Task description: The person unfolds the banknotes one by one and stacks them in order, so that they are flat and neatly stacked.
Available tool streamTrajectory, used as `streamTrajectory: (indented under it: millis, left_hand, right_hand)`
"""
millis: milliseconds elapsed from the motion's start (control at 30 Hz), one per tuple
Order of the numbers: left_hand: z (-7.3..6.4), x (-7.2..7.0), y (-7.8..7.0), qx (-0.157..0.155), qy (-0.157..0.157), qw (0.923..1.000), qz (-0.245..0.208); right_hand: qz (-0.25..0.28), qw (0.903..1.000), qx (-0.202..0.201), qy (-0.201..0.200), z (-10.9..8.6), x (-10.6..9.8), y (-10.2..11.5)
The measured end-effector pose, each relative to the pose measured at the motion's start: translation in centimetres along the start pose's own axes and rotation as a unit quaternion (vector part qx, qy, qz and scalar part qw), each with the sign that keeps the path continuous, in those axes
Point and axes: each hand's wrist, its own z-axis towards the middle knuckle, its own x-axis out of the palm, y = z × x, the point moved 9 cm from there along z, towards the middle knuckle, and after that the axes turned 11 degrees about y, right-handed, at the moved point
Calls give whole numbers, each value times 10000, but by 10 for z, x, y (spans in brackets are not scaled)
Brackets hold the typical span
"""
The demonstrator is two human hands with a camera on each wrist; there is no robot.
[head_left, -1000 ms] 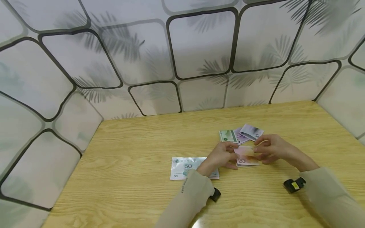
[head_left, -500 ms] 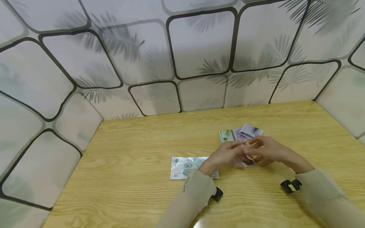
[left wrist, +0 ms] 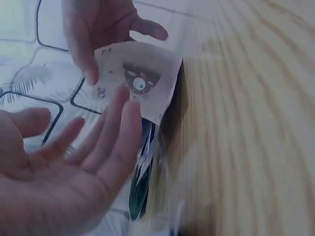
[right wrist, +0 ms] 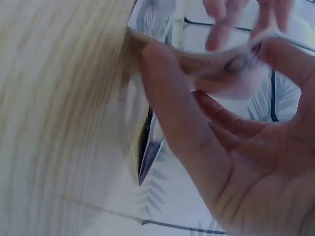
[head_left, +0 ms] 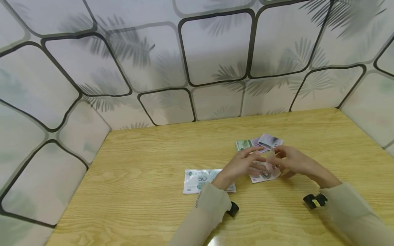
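Head view, and the pink note (head_left: 265, 174), flat a second ago, now bends up over the surface (head_left: 138, 212), right hand (head_left: 293, 161) pinching it, left hand (head_left: 238, 167) spread beside it, so handling seemingly rests with the right.

Left hand (head_left: 238, 167) near curled right hand (head_left: 293, 162)

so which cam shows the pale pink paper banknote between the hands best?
Left wrist. It sees the pale pink paper banknote large and roughly face-on, with the left hand overlapping part of it. Head shows it small, partly covered. Right wrist shows it bent, steeply angled and blurred.
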Motion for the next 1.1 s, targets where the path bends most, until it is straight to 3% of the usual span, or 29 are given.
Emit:
streamTrajectory:
  millis: [100,233,400,533,700,833,1100]
  left_hand:
    - [-4,-16,0,-45,-684,9975,178]
    - [-13,-35,-1,-130,-1499,9881,324]
    - [-22,-51,-3,-174,-2125,9753,584]
    - [-25,-55,-2,-168,-2171,9743,582]
    - [-25,-52,2,-285,-1813,9827,233]
    - [-24,-53,5,-411,-1716,9842,142]
    - [-32,-64,8,-260,-1666,9857,-79]
  right_hand:
    - [63,9998,-66,-184,-3,-7,-2]
    - [220,9989,-237,-334,-5,-14,-4]
    - [332,9970,-419,-553,-7,-20,-5]
    - [378,9951,-545,-729,-8,-25,-3]
    - [545,9930,-661,-819,-8,-29,-1]
    - [753,9905,-800,-825,-8,-29,1]
    - [893,9904,-788,-696,-4,-26,0]
